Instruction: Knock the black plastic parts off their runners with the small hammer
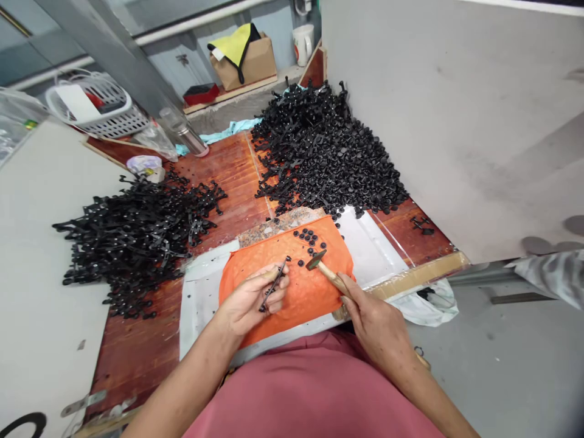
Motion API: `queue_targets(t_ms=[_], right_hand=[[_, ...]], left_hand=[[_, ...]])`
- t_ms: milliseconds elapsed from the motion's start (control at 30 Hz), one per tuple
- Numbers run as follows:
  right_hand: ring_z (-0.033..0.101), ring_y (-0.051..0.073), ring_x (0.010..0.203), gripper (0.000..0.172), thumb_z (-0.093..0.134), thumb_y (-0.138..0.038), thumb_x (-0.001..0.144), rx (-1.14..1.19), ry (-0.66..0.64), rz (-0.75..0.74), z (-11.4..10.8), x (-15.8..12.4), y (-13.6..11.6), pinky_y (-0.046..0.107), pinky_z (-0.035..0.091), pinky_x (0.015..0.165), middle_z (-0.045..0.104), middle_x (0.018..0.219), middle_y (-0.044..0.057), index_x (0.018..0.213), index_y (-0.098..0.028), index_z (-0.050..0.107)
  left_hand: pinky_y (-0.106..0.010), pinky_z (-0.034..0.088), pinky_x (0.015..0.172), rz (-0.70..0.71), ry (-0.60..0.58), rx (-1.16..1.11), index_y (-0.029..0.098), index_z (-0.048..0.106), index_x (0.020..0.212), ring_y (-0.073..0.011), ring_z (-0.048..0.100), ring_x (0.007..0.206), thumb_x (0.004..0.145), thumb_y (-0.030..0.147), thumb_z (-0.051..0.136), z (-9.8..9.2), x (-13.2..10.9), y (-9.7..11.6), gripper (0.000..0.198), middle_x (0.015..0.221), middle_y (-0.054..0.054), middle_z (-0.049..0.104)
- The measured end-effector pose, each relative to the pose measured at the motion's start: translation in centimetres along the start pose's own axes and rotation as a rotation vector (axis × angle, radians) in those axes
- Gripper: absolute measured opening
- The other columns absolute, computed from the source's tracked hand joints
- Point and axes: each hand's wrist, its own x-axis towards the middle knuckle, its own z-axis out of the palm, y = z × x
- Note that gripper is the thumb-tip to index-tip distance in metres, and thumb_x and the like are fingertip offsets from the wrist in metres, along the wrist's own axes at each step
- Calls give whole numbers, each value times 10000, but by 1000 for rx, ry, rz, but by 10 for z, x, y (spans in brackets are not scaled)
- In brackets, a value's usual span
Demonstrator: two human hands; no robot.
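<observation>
Above an orange cloth pad (255,261), my left hand (258,295) pinches a thin black plastic strip (272,286) with a small knob at its upper end. My right hand (371,313) is wrapped round the wooden handle of a small hammer (333,277). The hammer's dark metal head hangs over the right part of the pad, next to several small round black caps (308,236) lying there. The strip and the hammer head are apart.
Black parts form a big pile (328,152) at the back right and another pile (146,234) at the left of the wooden table (228,164). Behind stand a steel flask (189,134), a white basket (114,118), a cardboard box (250,64) and a mug (303,45). Grey panels flank the table.
</observation>
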Motion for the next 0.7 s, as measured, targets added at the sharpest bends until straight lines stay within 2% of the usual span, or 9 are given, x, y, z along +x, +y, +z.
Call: queue_targets(t_ms=[133, 233, 367, 467, 567, 700], right_hand=[[765, 208, 811, 483, 446, -278, 1048, 6, 21, -13, 0, 0, -1, 320, 599, 705, 786, 1100, 51, 1529, -315, 477], [760, 208, 779, 482, 455, -276, 1042, -10, 29, -16, 0, 0, -1, 317, 589, 669, 792, 1069, 60, 1522, -300, 490], [750, 202, 738, 476, 459, -267, 1040, -24, 31, -15, 0, 0, -2, 311, 574, 639, 795, 1029, 57, 1513, -297, 502], [743, 198, 724, 465, 456, -280, 1043, -29, 50, -13, 2, -1, -2, 308, 564, 624, 793, 1036, 62, 1505, -289, 509], [740, 198, 731, 457, 437, -293, 1051, -25, 54, -31, 2, -2, -1, 315, 559, 632, 785, 1070, 62, 1503, -282, 507], [733, 206, 709, 461, 457, -294, 1043, -46, 61, -53, 0, -2, -1, 312, 533, 593, 788, 1005, 42, 1500, -276, 513]], left_hand=[[-65, 237, 314, -163, -98, -245, 145, 596, 965, -3, 325, 458, 908, 226, 665, -1, -2, 1, 120, 805, 3, 484], [-40, 179, 289, -149, -117, -304, 159, 565, 910, 5, 277, 448, 916, 255, 664, 1, -3, -1, 137, 793, 11, 444], [-39, 97, 281, -95, -103, -258, 181, 538, 880, 18, 190, 422, 874, 252, 699, 4, -6, -5, 176, 773, 28, 420], [-68, 129, 295, -76, -70, -121, 187, 549, 897, 23, 169, 410, 867, 329, 722, 4, -7, -6, 226, 780, 27, 479], [-106, 198, 326, 5, 54, 149, 184, 578, 947, 15, 196, 399, 869, 434, 736, 5, -4, -5, 306, 742, 36, 535], [-146, 163, 345, 151, 231, 559, 179, 585, 932, -13, 227, 382, 836, 592, 729, 2, 8, -2, 448, 578, 93, 428]])
